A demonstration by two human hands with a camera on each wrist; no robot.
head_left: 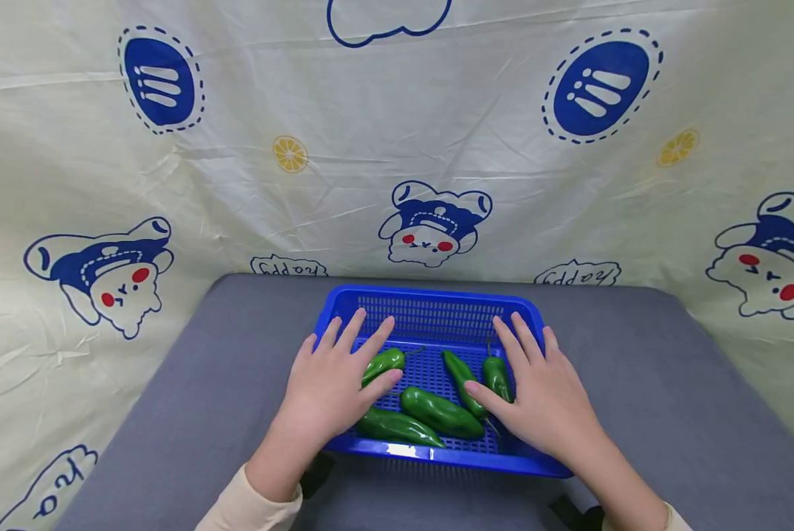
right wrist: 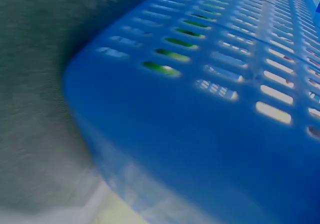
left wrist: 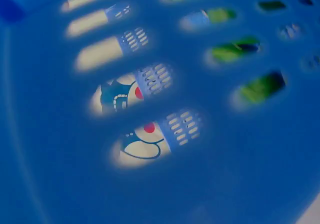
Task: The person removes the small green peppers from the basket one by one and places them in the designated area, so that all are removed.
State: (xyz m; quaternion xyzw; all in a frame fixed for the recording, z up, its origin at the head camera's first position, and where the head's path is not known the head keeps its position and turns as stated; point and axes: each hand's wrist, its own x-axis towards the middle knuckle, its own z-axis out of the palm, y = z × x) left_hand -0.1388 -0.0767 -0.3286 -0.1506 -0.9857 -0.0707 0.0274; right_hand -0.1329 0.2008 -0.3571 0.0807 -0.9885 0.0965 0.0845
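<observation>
A blue plastic basket (head_left: 430,455) with slotted walls holds several long green peppers. One pepper (head_left: 442,413) lies near the middle, and another (head_left: 397,429) is along the front wall. Over the basket's left side my left hand (head_left: 330,387) is spread, fingers apart, partly covering a pepper (head_left: 385,361). My right hand (head_left: 546,398) is spread the same way over the right side, its thumb overlapping a slim pepper (head_left: 462,380). Beside it lies a short pepper (head_left: 496,377). Both wrist views are filled by the basket's wall (left wrist: 60,174), with green showing through the slots; neither shows fingers.
The basket stands on a grey cloth-covered table (head_left: 649,383). Behind the table hangs a pale printed curtain (head_left: 344,206) with cartoon figures, reaching down both sides. Dark straps (head_left: 317,472) show beneath the wrists, close to the basket's front edge.
</observation>
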